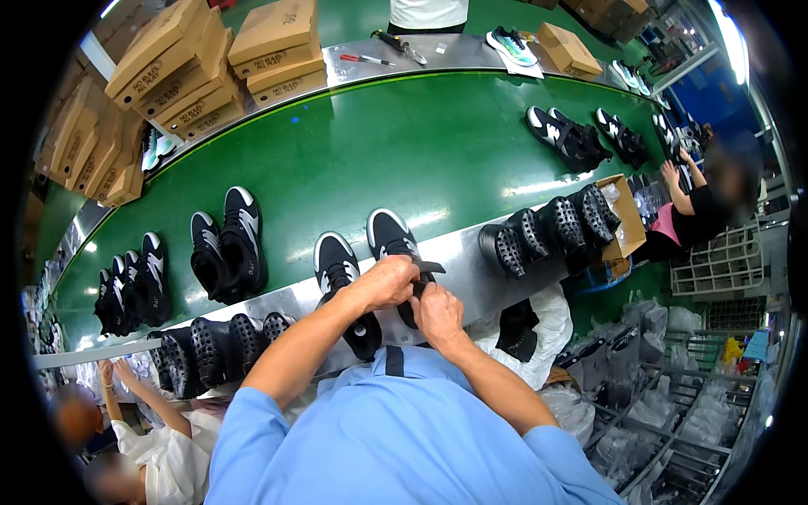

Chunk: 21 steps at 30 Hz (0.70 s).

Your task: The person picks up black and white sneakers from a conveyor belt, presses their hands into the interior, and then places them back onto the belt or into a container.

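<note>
The left hand (389, 282) is at the centre of the frame, its fingers curled together around a dark strip (431, 267) that juts out to the right. Just below and to its right, the right hand (438, 316) has its fingers bent in over the same black sneaker (389, 229); what they pinch is hidden. That sneaker lies in the middle of the frame, white toe toward the top, with its black mate (337, 255) just to its left.

The green worktable (370, 143) curves across most of the frame. A wire rack (715, 450) with clear plastic bags fills the lower right, and stacked cardboard shoeboxes (168, 63) occupy the upper left. A co-worker in black (703, 206) reaches in at the right edge; another in white (172, 454) is at lower left. A silver metal ledge (467, 290) runs along the near edge of the table, bearing black studded pieces (568, 225) right of centre. More black-and-white sneakers (244, 244) stand at left and upper right. Pliers (402, 48) and a red pen (358, 59) lie at top centre.
</note>
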Motion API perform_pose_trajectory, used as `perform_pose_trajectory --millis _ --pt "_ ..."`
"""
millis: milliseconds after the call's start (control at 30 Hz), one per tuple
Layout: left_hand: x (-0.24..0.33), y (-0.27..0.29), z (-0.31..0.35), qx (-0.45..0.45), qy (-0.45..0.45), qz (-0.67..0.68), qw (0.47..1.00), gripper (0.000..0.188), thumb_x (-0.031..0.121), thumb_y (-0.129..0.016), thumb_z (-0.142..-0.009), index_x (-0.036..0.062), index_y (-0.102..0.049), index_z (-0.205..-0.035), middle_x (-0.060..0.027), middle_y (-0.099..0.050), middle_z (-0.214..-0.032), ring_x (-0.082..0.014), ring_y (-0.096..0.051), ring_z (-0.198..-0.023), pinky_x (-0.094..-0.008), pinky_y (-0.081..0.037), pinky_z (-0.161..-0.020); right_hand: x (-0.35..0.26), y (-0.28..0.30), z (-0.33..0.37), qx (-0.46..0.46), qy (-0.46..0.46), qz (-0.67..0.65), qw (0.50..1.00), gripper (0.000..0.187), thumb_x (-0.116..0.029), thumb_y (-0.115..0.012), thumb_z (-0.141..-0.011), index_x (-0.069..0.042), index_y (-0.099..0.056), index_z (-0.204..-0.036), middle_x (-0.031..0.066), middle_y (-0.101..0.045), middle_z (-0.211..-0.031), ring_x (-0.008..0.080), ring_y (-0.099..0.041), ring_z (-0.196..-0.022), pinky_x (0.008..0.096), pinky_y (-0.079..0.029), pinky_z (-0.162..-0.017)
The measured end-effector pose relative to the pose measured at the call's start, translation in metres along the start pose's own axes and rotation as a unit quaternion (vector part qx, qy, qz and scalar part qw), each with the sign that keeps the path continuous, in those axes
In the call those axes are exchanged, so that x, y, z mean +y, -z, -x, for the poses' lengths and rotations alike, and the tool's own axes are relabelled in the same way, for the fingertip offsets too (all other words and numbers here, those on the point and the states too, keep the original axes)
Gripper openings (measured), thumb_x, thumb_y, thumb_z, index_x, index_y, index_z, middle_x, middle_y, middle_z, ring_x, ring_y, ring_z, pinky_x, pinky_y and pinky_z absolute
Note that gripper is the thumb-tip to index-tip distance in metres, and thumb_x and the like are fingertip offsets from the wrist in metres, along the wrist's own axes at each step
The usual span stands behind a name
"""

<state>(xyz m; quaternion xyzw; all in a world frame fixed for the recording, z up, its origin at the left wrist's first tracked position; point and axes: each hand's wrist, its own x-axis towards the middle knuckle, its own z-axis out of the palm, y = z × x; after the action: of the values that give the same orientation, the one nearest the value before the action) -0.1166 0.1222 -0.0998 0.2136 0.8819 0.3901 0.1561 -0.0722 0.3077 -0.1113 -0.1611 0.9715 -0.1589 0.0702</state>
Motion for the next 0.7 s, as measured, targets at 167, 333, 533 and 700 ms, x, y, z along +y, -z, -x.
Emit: perform_pose_trajectory --millis 167,333,533,700 --pt "-0.011 -0.022 0.015 0.112 0.021 0.018 0.993 0.026 0.009 -0.063 -0.082 -0.0032 -0.073 -0.103 -0.0236 -0.067 -0.098 -0.0422 -0.066 -0.097 -0.0481 -0.054 -0.087 0.007 -0.004 0.012 0.024 0.083 -0.053 0.995 0.032 -0.025 -0.080 -0.086 0.000 -0.061 -0.095 0.0206 -0.070 -0.089 0.0424 -0.071 -0.083 0.0531 -0.056 -0.071" --pt "-0.010 -0.023 0.016 0.118 -0.002 0.031 0.992 0.022 0.009 -0.064 -0.085 -0.0015 -0.072 -0.104 -0.0216 -0.064 -0.095 -0.0414 -0.065 -0.096 -0.0488 -0.054 -0.086 0.006 -0.013 -0.019 0.009 0.009 -0.068 0.998 0.034 -0.024 -0.081 -0.085 -0.002 -0.059 -0.096 0.0206 -0.068 -0.087 0.0424 -0.069 -0.086 0.0526 -0.055 -0.074" --pt "0.022 -0.044 0.045 0.233 0.189 0.025 0.954 0.091 0.005 -0.077 -0.082 0.0122 -0.033 -0.160 -0.0278 -0.059 -0.109 -0.0470 -0.061 -0.104 -0.0524 -0.053 -0.092 0.040 0.002 -0.013 0.073 0.032 -0.131 0.988 0.042 -0.021 -0.083 -0.083 0.004 -0.058 -0.106 0.0262 -0.068 -0.092 0.0466 -0.068 -0.088 0.0533 -0.055 -0.080" --pt "0.007 -0.076 0.018 0.265 0.330 0.082 0.902 0.091 0.008 -0.074 -0.082 0.0056 -0.028 -0.160 -0.0308 -0.071 -0.089 -0.0492 -0.071 -0.089 -0.0569 -0.055 -0.082 0.027 -0.016 -0.045 -0.089 -0.046 -0.101 0.990 0.037 -0.019 -0.075 -0.084 0.007 -0.063 -0.108 0.0286 -0.072 -0.094 0.0496 -0.071 -0.089 0.0566 -0.056 -0.081"
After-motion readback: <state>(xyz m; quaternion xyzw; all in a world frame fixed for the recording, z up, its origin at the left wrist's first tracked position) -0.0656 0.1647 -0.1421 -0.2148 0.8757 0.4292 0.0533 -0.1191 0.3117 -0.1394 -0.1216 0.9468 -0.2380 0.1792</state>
